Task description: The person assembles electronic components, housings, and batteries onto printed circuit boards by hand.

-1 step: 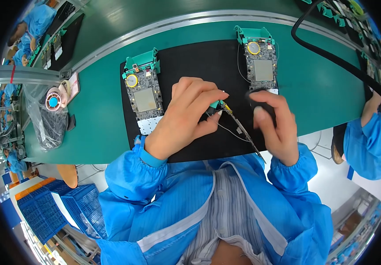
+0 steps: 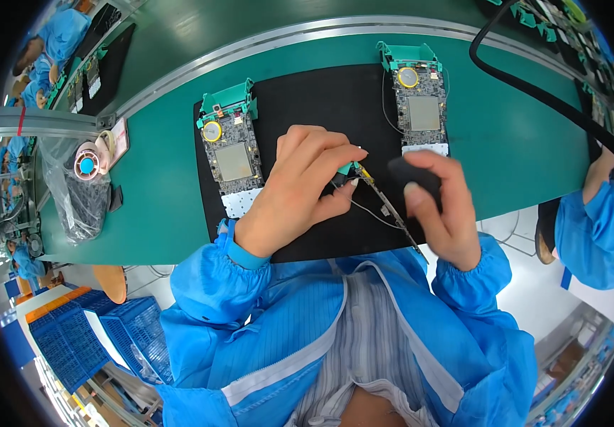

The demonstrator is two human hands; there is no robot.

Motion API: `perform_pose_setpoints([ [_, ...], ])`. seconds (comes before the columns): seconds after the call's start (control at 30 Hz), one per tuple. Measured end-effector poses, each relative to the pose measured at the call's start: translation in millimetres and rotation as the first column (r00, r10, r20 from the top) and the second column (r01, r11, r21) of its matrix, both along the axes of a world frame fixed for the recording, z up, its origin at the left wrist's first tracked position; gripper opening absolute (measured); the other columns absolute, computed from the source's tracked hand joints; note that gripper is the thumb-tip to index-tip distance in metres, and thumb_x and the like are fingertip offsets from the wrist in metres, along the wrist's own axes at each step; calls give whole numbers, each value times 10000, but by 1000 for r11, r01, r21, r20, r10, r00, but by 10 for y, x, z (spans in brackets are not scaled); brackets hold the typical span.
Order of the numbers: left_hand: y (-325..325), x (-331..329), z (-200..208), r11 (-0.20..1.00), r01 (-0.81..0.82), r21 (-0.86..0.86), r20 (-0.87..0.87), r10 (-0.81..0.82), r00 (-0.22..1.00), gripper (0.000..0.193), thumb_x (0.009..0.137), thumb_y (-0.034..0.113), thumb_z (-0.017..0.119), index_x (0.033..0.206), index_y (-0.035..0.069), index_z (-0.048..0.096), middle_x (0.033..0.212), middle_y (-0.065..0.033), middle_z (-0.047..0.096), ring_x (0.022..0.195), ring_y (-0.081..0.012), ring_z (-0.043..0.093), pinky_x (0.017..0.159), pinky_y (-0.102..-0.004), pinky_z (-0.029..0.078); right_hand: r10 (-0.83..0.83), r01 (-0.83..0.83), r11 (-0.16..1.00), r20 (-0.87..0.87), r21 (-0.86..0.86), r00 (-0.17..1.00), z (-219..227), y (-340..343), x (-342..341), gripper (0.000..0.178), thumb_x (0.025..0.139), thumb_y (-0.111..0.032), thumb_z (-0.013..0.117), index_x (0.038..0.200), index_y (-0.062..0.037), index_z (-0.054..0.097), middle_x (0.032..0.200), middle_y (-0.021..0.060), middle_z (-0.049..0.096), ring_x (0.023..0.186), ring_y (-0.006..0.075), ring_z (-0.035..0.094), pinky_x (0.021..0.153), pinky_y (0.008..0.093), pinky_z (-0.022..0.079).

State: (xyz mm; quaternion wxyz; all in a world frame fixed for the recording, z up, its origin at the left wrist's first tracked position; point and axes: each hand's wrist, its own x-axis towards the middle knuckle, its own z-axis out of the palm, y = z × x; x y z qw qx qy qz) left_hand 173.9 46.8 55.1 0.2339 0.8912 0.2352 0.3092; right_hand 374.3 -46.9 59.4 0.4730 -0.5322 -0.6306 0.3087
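My left hand [image 2: 296, 181] is closed on one end of a circuit board [image 2: 394, 215], at its green plastic part [image 2: 345, 171]. The board is seen edge-on, tilted down toward my body, with a thin grey wire [image 2: 377, 215] looping beside it. Between the thumb and fingers of my right hand [image 2: 447, 206] is a dark, rounded, flat piece [image 2: 415, 178], a little blurred; its kind does not show. It is held just to the right of the board, apart from it. The left fingertips partly cover the green end.
Two more circuit boards with green holders lie on the black mat [image 2: 321, 92]: a left board [image 2: 234, 162] and a right board [image 2: 423, 114]. A clear plastic bag [image 2: 79, 206] and a pink-and-white round item [image 2: 87, 164] lie at left. A thick black cable [image 2: 535, 99] arches at right.
The dark piece in my right hand has turned to show a broader face. That hand has shifted slightly. My left hand and the board stay almost still.
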Motion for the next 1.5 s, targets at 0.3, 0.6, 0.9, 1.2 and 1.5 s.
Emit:
perform_pose_setpoints([
  [0.3,-46,135,10,999,-39,15,1,39,999,429,647,14,712,1061,47,607,1032,-97,548,966,-303,487,833,-391,431,215,-216,976,-14,-9,976,74,115,161,375,870,-10,567,1227,-23,452,983,183,624,787,324,663,675,341,510],
  [0.6,-37,179,47,997,-43,66,13,42,999,409,663,7,693,1061,34,603,1035,-112,556,951,-320,501,830,-401,439,158,-177,968,-116,-179,981,197,201,107,362,868,-2,562,1220,-33,485,955,158,638,815,300,664,699,336,514],
  [0.9,-67,255,77,997,4,78,-147,8,989,411,684,-45,678,1052,131,629,1088,-106,498,1030,-333,447,787,-379,447,-65,65,998,0,26,998,-148,39,229,293,805,45,637,1087,-14,584,994,134,621,787,285,615,683,339,496],
  [1.2,-62,271,24,999,-9,40,-50,11,999,386,668,-54,685,1003,134,640,1080,-118,510,1000,-341,463,814,-412,435,-17,19,971,-12,238,1000,-234,76,198,266,700,140,646,937,22,627,749,112,594,672,253,568,565,335,464],
  [1.5,-58,267,12,999,-23,38,-36,24,999,364,671,-50,673,984,133,643,1078,-119,512,996,-348,459,815,-420,422,-47,63,993,-150,104,988,-251,83,137,264,706,148,639,942,28,633,757,116,591,680,246,577,569,317,461],
])
